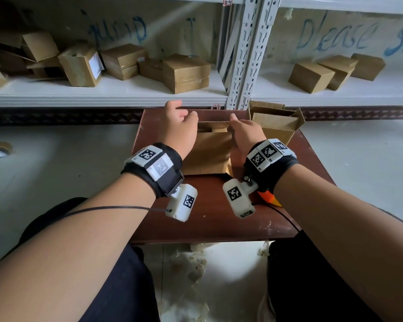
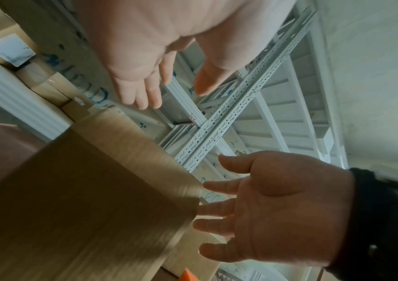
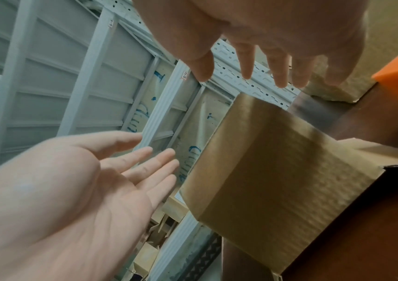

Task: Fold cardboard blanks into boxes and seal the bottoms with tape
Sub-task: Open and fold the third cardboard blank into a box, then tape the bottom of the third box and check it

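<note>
A brown cardboard box [image 1: 208,151] stands upright on the dark brown table [image 1: 209,219], its top open and a flap sticking out at its lower right. My left hand [image 1: 184,110] hovers by the box's upper left edge, fingers straight and spread. At the upper right edge is my right hand [image 1: 240,124], also open. In the left wrist view the left hand [image 2: 173,93] holds nothing and the box [image 2: 84,199] sits below it. The right wrist view shows the right hand [image 3: 243,76] empty above the box [image 3: 277,171]. I cannot tell whether either hand touches the cardboard.
A second open box [image 1: 277,125] sits at the table's far right corner. An orange tool [image 1: 269,198] lies under my right wrist. A tape roll [image 1: 0,149] is on the floor to the left. White shelves [image 1: 126,95] behind hold several finished boxes.
</note>
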`<state>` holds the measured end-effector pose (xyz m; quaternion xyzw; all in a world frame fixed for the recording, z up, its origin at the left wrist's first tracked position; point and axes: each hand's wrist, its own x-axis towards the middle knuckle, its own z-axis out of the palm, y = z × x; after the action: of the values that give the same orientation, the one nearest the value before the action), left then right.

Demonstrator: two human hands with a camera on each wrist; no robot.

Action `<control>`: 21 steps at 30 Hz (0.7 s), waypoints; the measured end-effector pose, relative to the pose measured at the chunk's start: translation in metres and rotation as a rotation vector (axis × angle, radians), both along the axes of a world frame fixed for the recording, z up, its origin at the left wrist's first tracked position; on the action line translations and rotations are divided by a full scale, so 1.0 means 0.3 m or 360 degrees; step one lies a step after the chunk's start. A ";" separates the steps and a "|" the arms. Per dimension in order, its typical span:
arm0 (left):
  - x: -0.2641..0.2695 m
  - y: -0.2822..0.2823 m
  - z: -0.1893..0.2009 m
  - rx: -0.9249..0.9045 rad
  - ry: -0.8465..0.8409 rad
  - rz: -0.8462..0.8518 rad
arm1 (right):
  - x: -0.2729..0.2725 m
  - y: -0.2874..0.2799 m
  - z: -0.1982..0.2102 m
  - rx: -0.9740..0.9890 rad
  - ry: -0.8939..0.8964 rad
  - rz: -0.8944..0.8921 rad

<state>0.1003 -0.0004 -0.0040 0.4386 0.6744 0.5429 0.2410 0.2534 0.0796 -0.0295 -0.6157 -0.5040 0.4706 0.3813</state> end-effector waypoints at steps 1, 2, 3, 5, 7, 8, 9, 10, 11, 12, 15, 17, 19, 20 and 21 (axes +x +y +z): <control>0.011 -0.007 0.000 0.0074 -0.0012 -0.0005 | 0.013 -0.007 0.007 -0.0014 0.0037 -0.0022; 0.019 -0.017 0.001 0.0140 -0.0022 -0.0016 | 0.025 -0.017 0.014 -0.0019 0.0064 -0.0039; 0.028 -0.022 0.001 0.0192 -0.0028 -0.0036 | 0.043 -0.023 0.017 -0.0026 0.0074 -0.0049; 0.046 -0.040 0.004 0.0241 -0.0015 -0.0105 | 0.068 -0.032 0.015 -0.0007 0.0067 -0.0067; 0.071 -0.054 -0.008 0.0306 -0.0087 -0.0205 | 0.089 -0.048 0.009 0.0013 0.0043 -0.0080; 0.089 -0.062 -0.021 0.0323 -0.0141 -0.0252 | 0.099 -0.054 0.000 0.0007 0.0044 -0.0096; 0.105 -0.067 -0.039 0.0315 -0.0160 -0.0275 | 0.106 -0.059 -0.011 -0.0010 0.0012 -0.0078; 0.123 -0.070 -0.063 0.0283 -0.0152 -0.0293 | 0.115 -0.061 -0.031 -0.0010 -0.0066 -0.0072; 0.142 -0.072 -0.091 0.0224 -0.0134 -0.0324 | 0.124 -0.072 -0.049 -0.0032 -0.0206 -0.0079; 0.163 -0.078 -0.112 0.0161 -0.0138 -0.0384 | 0.130 -0.081 -0.066 -0.0057 -0.0310 -0.0092; 0.225 -0.089 -0.189 -0.0112 -0.0155 -0.0611 | 0.152 -0.106 -0.105 -0.0171 -0.0601 -0.0144; 0.258 -0.089 -0.236 -0.0280 -0.0154 -0.0703 | 0.170 -0.127 -0.122 -0.0244 -0.0897 -0.0180; 0.277 -0.083 -0.280 -0.0405 -0.0226 -0.0721 | 0.191 -0.136 -0.145 -0.0315 -0.1056 -0.0160; 0.282 -0.080 -0.299 -0.0466 -0.0258 -0.0729 | 0.194 -0.135 -0.161 -0.0348 -0.1115 -0.0145; 0.283 -0.077 -0.314 -0.0527 -0.0271 -0.0737 | 0.192 -0.132 -0.178 -0.0393 -0.1158 -0.0138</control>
<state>0.1852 -0.0236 -0.0981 0.4883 0.6132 0.3908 0.4825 0.3108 0.0400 -0.0829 -0.8045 -0.5194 0.2620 0.1199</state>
